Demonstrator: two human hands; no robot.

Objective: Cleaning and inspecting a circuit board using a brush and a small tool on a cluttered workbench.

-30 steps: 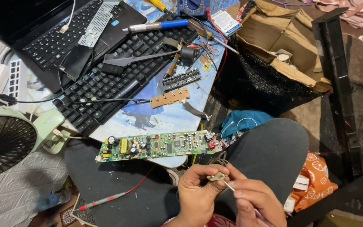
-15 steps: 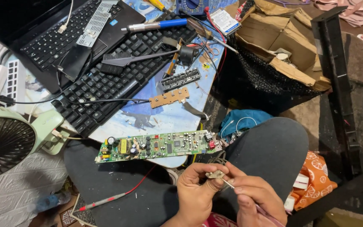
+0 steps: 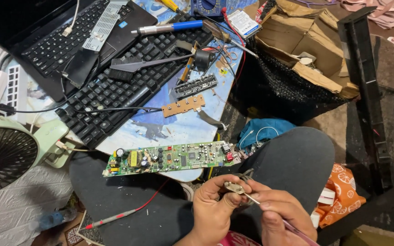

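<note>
— Fingers first: the left hand [image 3: 215, 212] has thumb and forefinger pinched on a small metal part [image 3: 234, 187], down at six o'clock over the lap. See it?

— Got it. And the right hand [image 3: 281, 218] is closed around a thin tool [image 3: 270, 210], fingers pressed together on the shaft, tip touching that part.

— Anything different from a second ago?

— Barely. Both hands sit in the same spot, the part hasn't left the pinch, and the tool tip has only nudged along it. I'd judge it's fine, steady work at one point, not a change of step.

— What's around them?

— Green circuit board [image 3: 169, 158] lies across the knee at eleven o'clock from the hands, untouched. A red probe [image 3: 115, 217] rests at nine o'clock on the dark cloth. Farther up at twelve, a black keyboard [image 3: 128, 77] with a brush [image 3: 137, 68] on it, and a blue pen [image 3: 169, 28] beyond.

— And left edge?

— Pale green fan [image 3: 5, 155] at nine o'clock, well apart. Cardboard box [image 3: 306, 50] at one o'clock.
</note>
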